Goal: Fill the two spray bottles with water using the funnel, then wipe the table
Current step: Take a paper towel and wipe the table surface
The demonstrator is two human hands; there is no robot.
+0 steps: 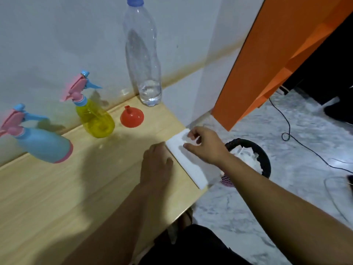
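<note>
Apparently readying to wipe, right hand (203, 145) pinches the tissue (188, 159) at the tabletop (57, 188) edge; left hand (156, 165) rests flat, empty.

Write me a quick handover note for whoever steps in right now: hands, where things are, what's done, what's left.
Left hand: flat on the table, holding nothing.
Right hand: fingers pinching the white tissue at the table's right edge.
Blue spray bottle and yellow spray bottle stand capped by the wall; red funnel sits upside down beside them.
Water bottle is nearly empty, capped.
Filling looks done. Wiping progress cannot be told. A waste bin stands on the floor below.
</note>
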